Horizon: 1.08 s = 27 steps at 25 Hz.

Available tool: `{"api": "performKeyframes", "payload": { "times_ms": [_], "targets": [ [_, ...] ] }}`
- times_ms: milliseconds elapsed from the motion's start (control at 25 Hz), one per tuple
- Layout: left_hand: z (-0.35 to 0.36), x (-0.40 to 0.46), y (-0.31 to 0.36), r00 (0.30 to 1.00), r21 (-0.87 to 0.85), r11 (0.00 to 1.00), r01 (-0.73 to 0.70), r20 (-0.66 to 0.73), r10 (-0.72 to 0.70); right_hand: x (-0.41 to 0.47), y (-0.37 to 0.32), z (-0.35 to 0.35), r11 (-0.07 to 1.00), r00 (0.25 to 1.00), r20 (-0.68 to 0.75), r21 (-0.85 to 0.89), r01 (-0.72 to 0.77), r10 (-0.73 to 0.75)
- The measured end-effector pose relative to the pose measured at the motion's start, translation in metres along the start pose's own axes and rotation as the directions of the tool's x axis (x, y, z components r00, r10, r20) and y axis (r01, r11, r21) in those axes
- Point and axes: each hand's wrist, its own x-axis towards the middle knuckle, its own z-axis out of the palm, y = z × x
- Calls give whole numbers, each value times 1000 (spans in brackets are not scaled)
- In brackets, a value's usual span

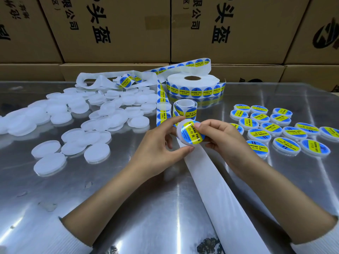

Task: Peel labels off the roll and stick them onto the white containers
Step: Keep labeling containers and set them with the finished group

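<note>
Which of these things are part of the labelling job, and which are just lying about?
Part of the job:
round white container in both hands
big label roll
plain white containers
labelled containers
left hand
right hand

Just lying about:
brown cardboard boxes
empty white backing strip

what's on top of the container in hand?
A blue-and-yellow label covers the top of the container held by the left hand and right hand. Right fingers hide the label's right edge, so full adhesion there is unseen.
</note>
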Motion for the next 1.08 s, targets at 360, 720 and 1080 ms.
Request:
{"api": "performKeyframes", "payload": {
  "times_ms": [360, 720, 1080],
  "targets": [
    [2, 0, 1, 997, -157, 985, 67, 48, -60, -2, -2, 4, 995, 995, -7, -35, 97, -97],
    [2, 0, 4, 990, -275, 956, 103, 120, -72, -3, -3, 4, 992, 992, -8, -30, 126, -126],
    [2, 2, 5, 981, -486, 854, 186, 143, -132, -3, -2, 4, 991, 991, 0, -6, 130, -130]
  ]
}}
